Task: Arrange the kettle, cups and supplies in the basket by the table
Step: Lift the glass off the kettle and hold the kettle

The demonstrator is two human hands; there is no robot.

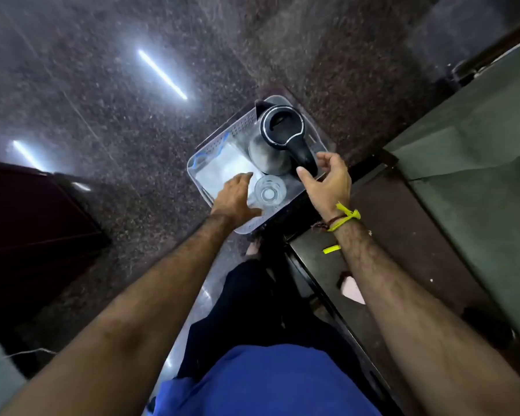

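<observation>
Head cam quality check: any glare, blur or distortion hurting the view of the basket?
Head view: dim overall; two bright tube-light reflections streak the polished floor, away from the basket. Wide-angle stretch bends the forearms and table edge. Floor texture smears toward the frame edges. Kettle and glass cup read fairly sharp; left hand and right hand slightly soft.

Both arms stretched fwd & down. Left hand point(236, 197) palm down, fingers straight, spread a little. Right hand point(327, 181) lifted a bit higher, thumb & fingers loosely curved w/ a gap between, gripping nothing. Yellow thread band point(344, 219) on right wrist.
</observation>
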